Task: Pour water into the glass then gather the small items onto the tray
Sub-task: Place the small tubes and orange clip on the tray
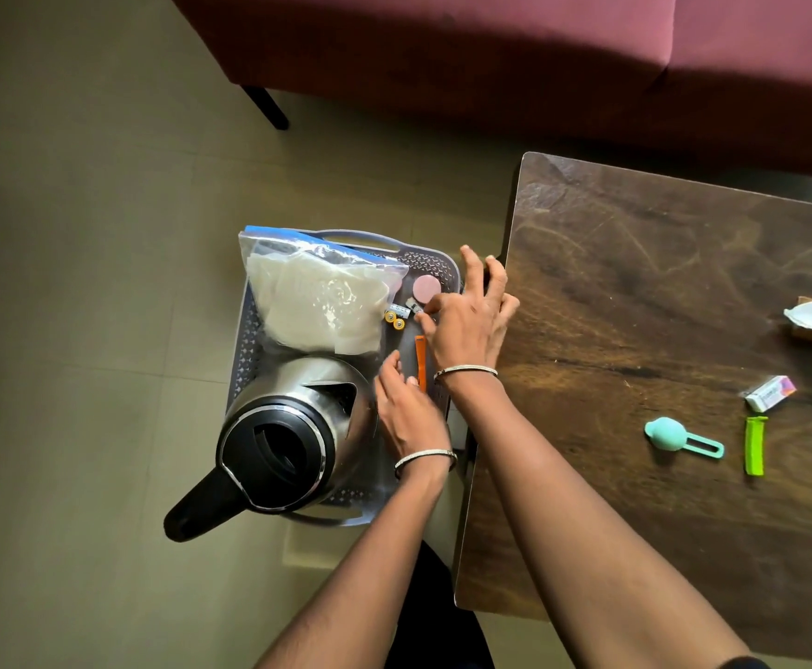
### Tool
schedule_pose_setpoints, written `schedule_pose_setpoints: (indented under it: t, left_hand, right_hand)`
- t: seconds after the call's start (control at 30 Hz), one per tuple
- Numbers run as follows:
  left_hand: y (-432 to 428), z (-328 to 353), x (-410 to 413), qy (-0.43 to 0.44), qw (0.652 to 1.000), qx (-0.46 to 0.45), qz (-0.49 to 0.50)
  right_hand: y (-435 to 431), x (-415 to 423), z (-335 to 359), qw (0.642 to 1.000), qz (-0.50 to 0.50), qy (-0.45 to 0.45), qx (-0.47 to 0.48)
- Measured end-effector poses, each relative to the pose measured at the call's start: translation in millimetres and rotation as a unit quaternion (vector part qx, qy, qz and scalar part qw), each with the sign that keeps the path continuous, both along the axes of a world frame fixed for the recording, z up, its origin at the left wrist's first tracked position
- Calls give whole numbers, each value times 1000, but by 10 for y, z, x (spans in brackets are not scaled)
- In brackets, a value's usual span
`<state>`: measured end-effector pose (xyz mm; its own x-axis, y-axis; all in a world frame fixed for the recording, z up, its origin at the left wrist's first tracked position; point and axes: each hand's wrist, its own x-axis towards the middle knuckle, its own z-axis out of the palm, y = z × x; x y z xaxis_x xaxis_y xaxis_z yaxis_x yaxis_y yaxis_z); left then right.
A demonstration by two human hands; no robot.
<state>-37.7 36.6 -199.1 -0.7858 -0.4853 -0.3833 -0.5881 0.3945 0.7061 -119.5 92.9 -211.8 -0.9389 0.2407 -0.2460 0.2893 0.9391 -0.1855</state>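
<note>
Grey tray [435, 263] low beside the wooden table [635, 282], both hands over it

Set each little thing down flat in the bare strip on the tray's right side, away from the kettle [293, 427] and the see-through bag [317, 296], close by the 2 yellow batteries [394, 320], the pink disc [426, 287] and the orange strip [421, 359]. Then reach back to the table for the teal scoop [674, 434], the green clip [755, 444] and the little white box [768, 392], 1 at a time, so as not to knock the kettle. Right hand [467, 325] spread wide over the tray's right edge, thumb and first finger tips close together at a tiny grey bit [413, 306]; pinching or only touching, cannot tell. Left hand [406, 412] loose and lightly bent just beside the orange strip, holding nothing. No glass anywhere in view
</note>
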Motion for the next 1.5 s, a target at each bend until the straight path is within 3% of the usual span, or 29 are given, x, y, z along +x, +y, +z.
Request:
schedule_pose_setpoints:
  t: [0.17,0.4,0.63,0.73,0.87,1.2,1.37,1.5]
  left_hand:
    - [13,-44,-125,27,999,3,35]
    - [-4,-75,-134,21,999,3,46]
    - [7,-143,-361,-32,997,16,75]
    - [40,-132,-416,-38,995,9,95]
    - [76,-88,-387,-18,993,13,117]
    - [53,14,-334,57,991,-26,122]
    - [19,87,-380,56,991,7,119]
    - [-11,106,-409,2,980,124,155]
  right_hand:
    - [-24,-74,-120,997,7,-55,50]
    - [5,-67,-120,997,-1,-69,21]
    - [85,124,101,995,-49,35,-80]
    - [142,200,162,972,-101,129,-169]
    - [189,239,166,934,-108,149,-306]
    - [161,152,34,952,-38,92,-288]
    - [266,107,19,949,-19,66,-309]
    - [318,207,74,923,-16,74,-377]
